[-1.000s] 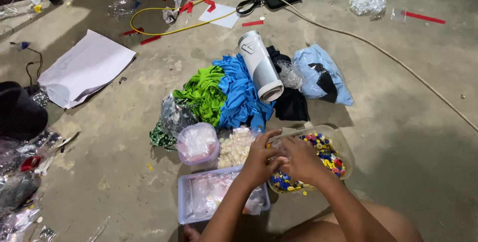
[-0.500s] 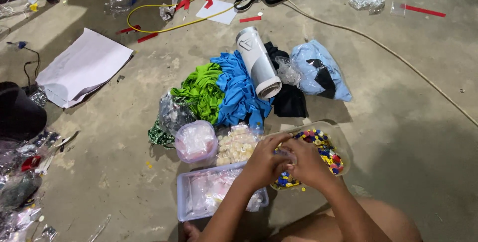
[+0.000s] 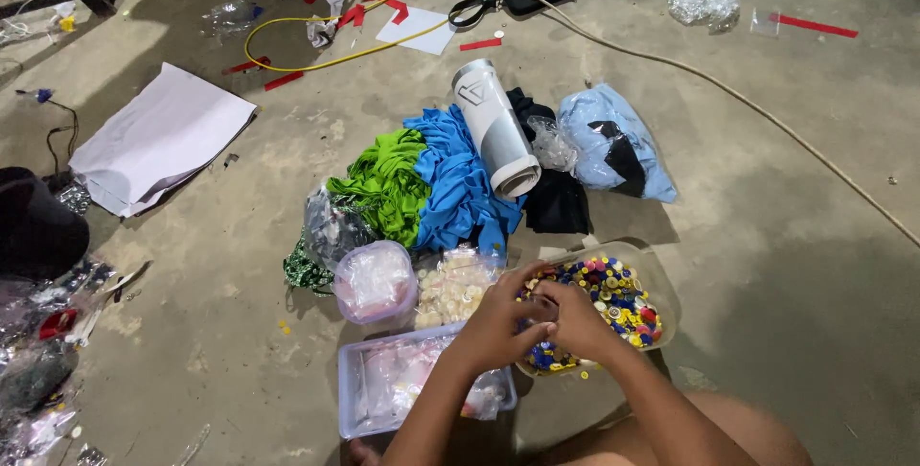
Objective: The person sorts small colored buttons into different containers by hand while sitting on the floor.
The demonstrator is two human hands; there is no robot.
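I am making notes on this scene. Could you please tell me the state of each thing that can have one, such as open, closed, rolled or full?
Tray of coloured buttons: open, well filled.
Clear rectangular box: lidless, holding plastic bags.
Round clear tub: holding something pale; lid unclear.
White sheet roll: rolled, lying on the cloths.
Blue cloth: crumpled.
Green cloth: crumpled.
Left hand: over the tray, fingers pinched.
Right hand: over the tray, touching the left.
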